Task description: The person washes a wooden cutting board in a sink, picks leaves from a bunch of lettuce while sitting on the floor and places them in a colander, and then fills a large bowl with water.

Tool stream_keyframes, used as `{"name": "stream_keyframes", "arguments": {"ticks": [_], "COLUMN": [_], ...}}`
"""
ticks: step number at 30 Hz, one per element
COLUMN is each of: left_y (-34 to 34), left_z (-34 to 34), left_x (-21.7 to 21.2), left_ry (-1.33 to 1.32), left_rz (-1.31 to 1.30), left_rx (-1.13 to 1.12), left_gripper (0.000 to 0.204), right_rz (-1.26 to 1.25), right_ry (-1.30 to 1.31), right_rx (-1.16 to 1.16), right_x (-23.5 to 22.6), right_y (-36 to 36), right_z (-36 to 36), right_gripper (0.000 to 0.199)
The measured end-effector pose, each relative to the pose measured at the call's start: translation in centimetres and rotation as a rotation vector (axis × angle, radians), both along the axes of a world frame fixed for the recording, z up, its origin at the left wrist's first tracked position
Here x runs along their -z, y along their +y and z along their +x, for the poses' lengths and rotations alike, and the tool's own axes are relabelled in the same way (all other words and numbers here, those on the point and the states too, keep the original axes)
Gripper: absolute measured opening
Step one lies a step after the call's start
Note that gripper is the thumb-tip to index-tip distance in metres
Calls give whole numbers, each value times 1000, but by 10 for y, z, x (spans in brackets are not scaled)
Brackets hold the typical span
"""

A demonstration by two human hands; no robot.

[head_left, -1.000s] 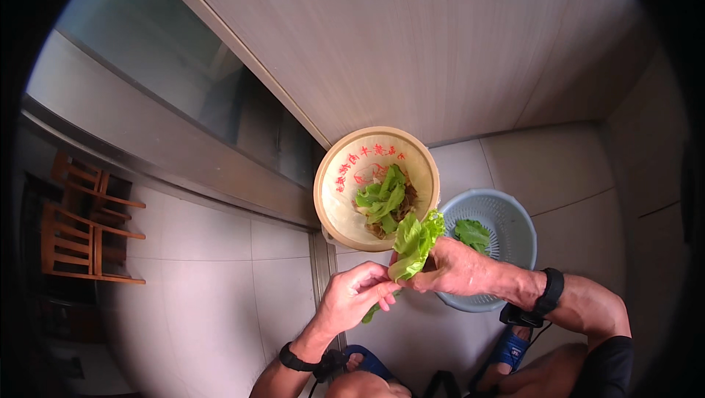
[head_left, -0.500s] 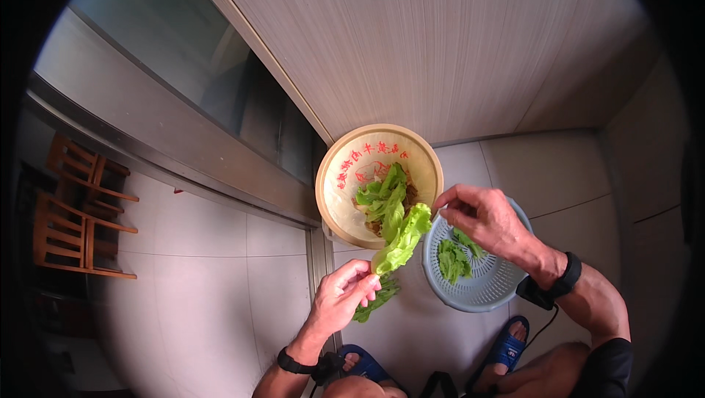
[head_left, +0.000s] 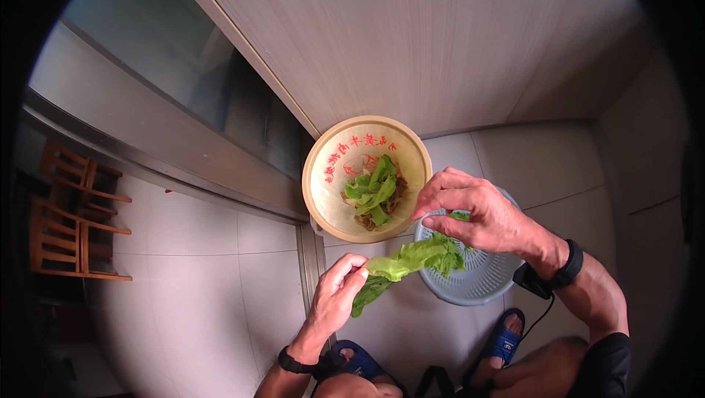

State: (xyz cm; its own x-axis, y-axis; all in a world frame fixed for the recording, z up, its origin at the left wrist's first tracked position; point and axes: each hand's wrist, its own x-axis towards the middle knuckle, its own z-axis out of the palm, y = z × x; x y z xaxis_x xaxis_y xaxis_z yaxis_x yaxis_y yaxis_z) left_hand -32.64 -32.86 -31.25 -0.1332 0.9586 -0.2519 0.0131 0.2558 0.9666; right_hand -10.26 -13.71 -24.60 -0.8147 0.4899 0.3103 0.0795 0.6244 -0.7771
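Note:
My left hand (head_left: pixel 339 291) pinches a lettuce leaf (head_left: pixel 402 263) by its pale end. The leaf stretches rightward, and its frilly tip hangs over the near left rim of a grey-blue colander (head_left: pixel 481 289). Under that hand shows a darker green leaf (head_left: pixel 369 295); whether it is held too, I cannot tell. My right hand (head_left: pixel 477 211) hovers above the colander, fingertips and thumb drawn together, with nothing visible between them. Part of the green leaves in the colander is hidden by this hand. Beyond, a lined tan basin (head_left: pixel 317 178) contains torn lettuce (head_left: pixel 373 191) over brownish scraps.
A pale wood-grain panel (head_left: pixel 411 38) rises behind the basin. To the left runs a metal door frame (head_left: pixel 161 130) with glass, its track (head_left: pixel 311 255) crossing the tiled floor (head_left: pixel 194 280). Wooden chairs (head_left: pixel 77 240) stand far left. My feet in blue slippers (head_left: pixel 504 343) are close below.
The lettuce leaf in my left hand has swung from pointing up toward the basin to lying rightward over the colander's edge. My view has shifted slightly.

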Motion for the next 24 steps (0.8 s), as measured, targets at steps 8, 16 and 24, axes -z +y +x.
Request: {"name": "stream_keyframes", "arguments": {"ticks": [8,16,24], "left_y": [-3,-5,-6], "left_z": [1,5,10], "left_x": [13,18,19], "left_ry": [-179,-248,-366], "left_rz": [-25,-93,-168], "left_rx": [-53,-87,-106], "left_gripper": [12,15,14], "right_rz": [-517,-817,-889], "right_ry": [-166,-202,-258], "right_rx": [-231,-327,-323], "right_x": [10,15,19], "right_y": [5,8,6], "right_z": [9,14,18], "right_gripper": [27,43,45]}}
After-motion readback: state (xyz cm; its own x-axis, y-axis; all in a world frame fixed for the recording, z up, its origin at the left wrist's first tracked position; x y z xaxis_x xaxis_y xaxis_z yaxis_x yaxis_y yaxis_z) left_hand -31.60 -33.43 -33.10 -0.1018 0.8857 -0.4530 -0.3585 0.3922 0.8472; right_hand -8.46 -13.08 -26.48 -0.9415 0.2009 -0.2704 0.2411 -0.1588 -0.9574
